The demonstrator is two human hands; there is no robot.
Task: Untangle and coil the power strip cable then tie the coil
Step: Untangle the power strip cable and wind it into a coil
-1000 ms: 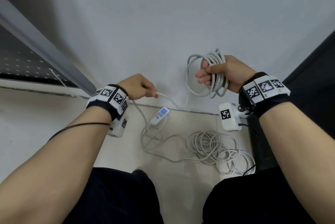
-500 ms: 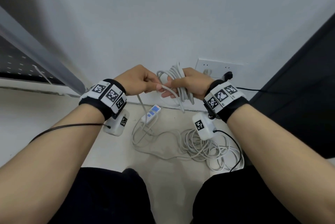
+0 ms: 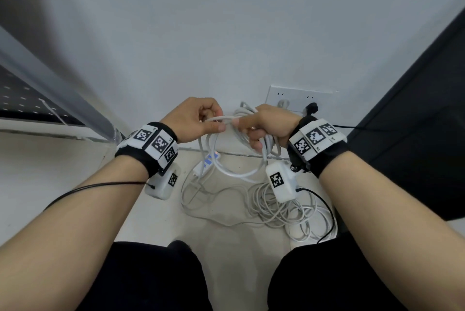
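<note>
Risk sits mostly in the loose cable [image 3: 274,206] on the floor [image 3: 63,184], at about 5 o'clock from the hands, where many strands cross in a heap. If the next length is pulled up quickly, I think a crossing can tighten into a knot. The right hand [image 3: 270,125] has its fingers curled around the coil [image 3: 270,145], whose loops hang under it. The left hand [image 3: 193,120] pinches one strand between thumb and fingers, just beside the right hand. The power strip [image 3: 207,163] lies on the floor below, near 6 o'clock; a hard pull may drag it. Loops could also slip out if the right grip loosens during the hand-over.
</note>
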